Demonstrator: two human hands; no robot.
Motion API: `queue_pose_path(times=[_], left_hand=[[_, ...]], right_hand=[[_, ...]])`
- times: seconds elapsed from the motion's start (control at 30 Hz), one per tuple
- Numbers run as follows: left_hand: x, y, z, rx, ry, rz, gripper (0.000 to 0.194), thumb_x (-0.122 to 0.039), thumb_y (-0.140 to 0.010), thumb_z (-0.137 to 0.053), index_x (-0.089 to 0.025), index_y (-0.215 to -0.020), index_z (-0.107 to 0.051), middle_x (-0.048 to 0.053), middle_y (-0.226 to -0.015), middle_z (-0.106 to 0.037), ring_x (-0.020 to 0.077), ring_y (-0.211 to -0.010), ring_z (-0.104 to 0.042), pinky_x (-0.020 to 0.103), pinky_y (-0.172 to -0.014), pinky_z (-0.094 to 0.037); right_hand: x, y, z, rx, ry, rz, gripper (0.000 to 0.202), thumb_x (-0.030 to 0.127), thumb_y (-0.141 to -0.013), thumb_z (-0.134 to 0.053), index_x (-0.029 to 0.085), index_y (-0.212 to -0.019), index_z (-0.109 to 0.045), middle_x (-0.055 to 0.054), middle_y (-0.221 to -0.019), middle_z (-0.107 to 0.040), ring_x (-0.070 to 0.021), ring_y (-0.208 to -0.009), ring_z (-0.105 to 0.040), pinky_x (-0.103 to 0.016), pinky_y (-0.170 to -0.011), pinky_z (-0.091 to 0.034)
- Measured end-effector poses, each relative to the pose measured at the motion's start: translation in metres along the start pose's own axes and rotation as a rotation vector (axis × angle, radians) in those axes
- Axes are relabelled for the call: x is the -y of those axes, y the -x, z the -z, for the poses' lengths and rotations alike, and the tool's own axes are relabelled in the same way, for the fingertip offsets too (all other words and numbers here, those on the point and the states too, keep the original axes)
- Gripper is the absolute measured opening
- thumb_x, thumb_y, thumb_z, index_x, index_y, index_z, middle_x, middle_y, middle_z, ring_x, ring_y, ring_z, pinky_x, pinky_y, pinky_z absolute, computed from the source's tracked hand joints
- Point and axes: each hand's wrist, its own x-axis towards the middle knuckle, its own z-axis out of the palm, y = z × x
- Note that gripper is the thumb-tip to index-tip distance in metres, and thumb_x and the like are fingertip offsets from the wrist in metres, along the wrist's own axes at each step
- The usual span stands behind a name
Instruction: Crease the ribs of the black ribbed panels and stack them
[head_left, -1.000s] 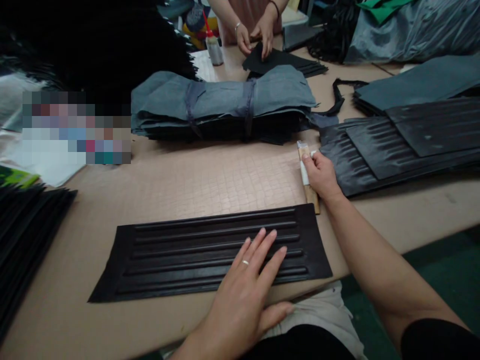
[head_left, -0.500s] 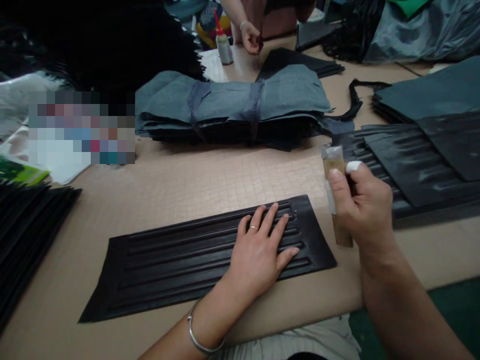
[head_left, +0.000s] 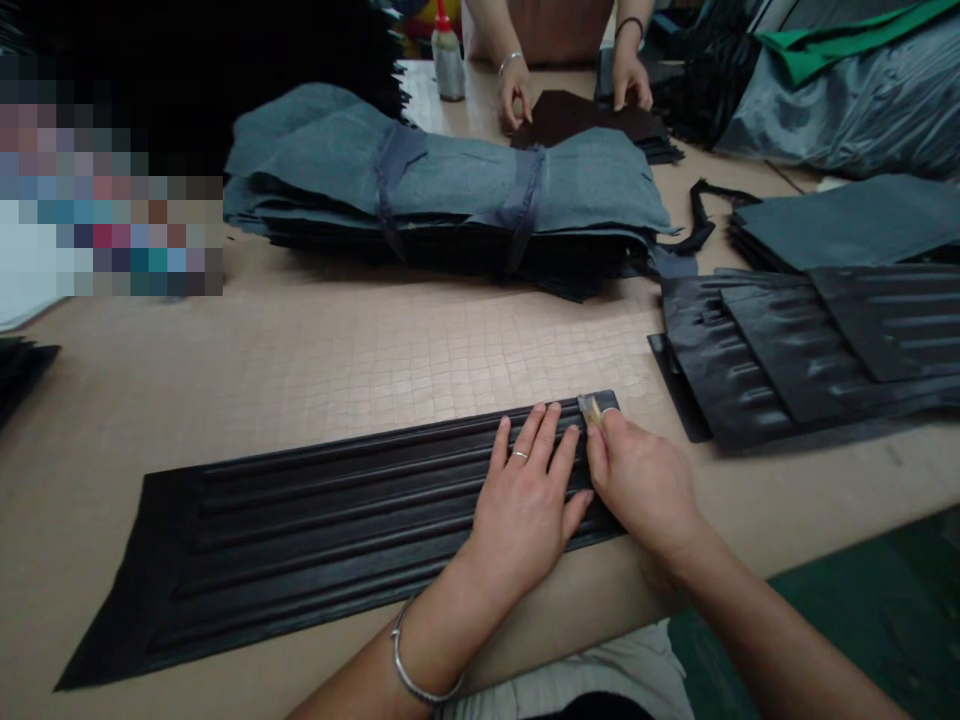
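Note:
A long black leather panel (head_left: 322, 530) with raised parallel ribs lies slantwise on the table. My left hand (head_left: 521, 490) is spread flat on its right part, fingers apart and pointing away from me. Just right of those fingers, my right hand (head_left: 645, 475) is closed round a flat yellowish-brown tool (head_left: 592, 412) with a grey end. That end meets the panel near its upper right corner. Most of the tool is hidden by my fingers.
Stacked ribbed black panels (head_left: 757, 370) lie at right, grey-green sheets (head_left: 862, 215) behind them. Beyond my panel is a tied grey bundle (head_left: 457, 185). A red-tipped bottle (head_left: 448, 65) stands near a co-worker's hands (head_left: 517, 95) on a dark brown sheet (head_left: 570, 118).
My right hand has brought the tool left and down onto the panel's right end. The panel's left end shows farther left. Both co-worker's hands now show, at a brown sheet.

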Motion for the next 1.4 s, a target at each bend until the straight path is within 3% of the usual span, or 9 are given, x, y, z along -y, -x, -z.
queue_pose_path(times=[0.2,0.33,0.47,0.57,0.7,1.0,1.4], left_hand=[[-0.001,-0.001,0.000,-0.032,0.041,0.006,0.064,-0.049,-0.100,-0.055,-0.016,-0.154,-0.047,0.017,-0.169,-0.030,0.0332,-0.158,-0.028,0.062,-0.128,-0.026],[0.000,-0.001,0.001,-0.041,0.059,-0.012,0.062,-0.048,-0.101,-0.055,-0.015,-0.153,-0.049,0.018,-0.169,-0.031,0.0340,-0.158,-0.028,0.062,-0.127,-0.027],[0.002,-0.001,-0.001,-0.055,0.051,-0.017,0.062,-0.048,-0.102,-0.052,-0.014,-0.154,-0.048,0.018,-0.169,-0.030,0.0341,-0.158,-0.027,0.062,-0.128,-0.025],[0.001,0.000,-0.003,-0.039,0.031,-0.038,0.058,-0.047,-0.104,-0.047,-0.019,-0.155,-0.047,0.009,-0.170,-0.031,0.0352,-0.159,-0.025,0.065,-0.128,-0.023],[-0.005,-0.002,-0.001,-0.011,-0.007,-0.046,0.051,-0.042,-0.106,-0.041,-0.029,-0.155,-0.048,-0.002,-0.168,-0.037,0.0389,-0.158,-0.023,0.075,-0.125,-0.021],[-0.021,-0.016,0.010,0.079,-0.177,0.008,0.051,-0.035,-0.104,-0.044,-0.025,-0.153,-0.051,0.006,-0.160,-0.050,0.0439,-0.148,-0.039,0.078,-0.116,-0.035],[-0.023,-0.015,0.014,0.145,-0.243,-0.004,0.052,-0.033,-0.104,-0.044,-0.025,-0.155,-0.046,0.005,-0.161,-0.048,0.0403,-0.153,-0.033,0.075,-0.116,-0.038]], right_hand=[[0.011,0.002,0.000,-0.023,0.076,-0.044,0.024,0.031,-0.109,-0.038,0.021,-0.100,-0.058,-0.010,-0.086,-0.073,-0.0254,-0.069,-0.070,-0.032,-0.053,-0.027],[-0.001,0.007,-0.003,-0.028,0.119,-0.021,0.025,0.032,-0.109,-0.039,0.020,-0.100,-0.059,-0.010,-0.090,-0.072,-0.0239,-0.069,-0.069,-0.031,-0.054,-0.028],[-0.022,-0.021,0.000,-0.076,0.151,-0.091,0.024,0.033,-0.108,-0.041,0.018,-0.105,-0.060,-0.012,-0.095,-0.073,-0.0261,-0.074,-0.071,-0.030,-0.055,-0.027],[-0.036,-0.039,0.000,-0.085,0.128,-0.121,0.024,0.034,-0.108,-0.043,0.018,-0.103,-0.060,-0.012,-0.091,-0.073,-0.0269,-0.076,-0.071,-0.030,-0.057,-0.027],[-0.044,-0.043,-0.004,-0.093,0.078,-0.140,0.026,0.036,-0.108,-0.042,0.018,-0.101,-0.060,-0.012,-0.090,-0.073,-0.0276,-0.078,-0.071,-0.031,-0.057,-0.025],[-0.048,-0.041,-0.008,-0.109,-0.078,-0.136,0.029,0.039,-0.108,-0.042,0.018,-0.100,-0.062,-0.014,-0.088,-0.072,-0.0290,-0.078,-0.071,-0.032,-0.057,-0.025],[-0.048,-0.040,-0.005,-0.107,-0.143,-0.119,0.029,0.039,-0.107,-0.043,0.019,-0.100,-0.064,-0.012,-0.087,-0.073,-0.0281,-0.077,-0.071,-0.031,-0.057,-0.027]])
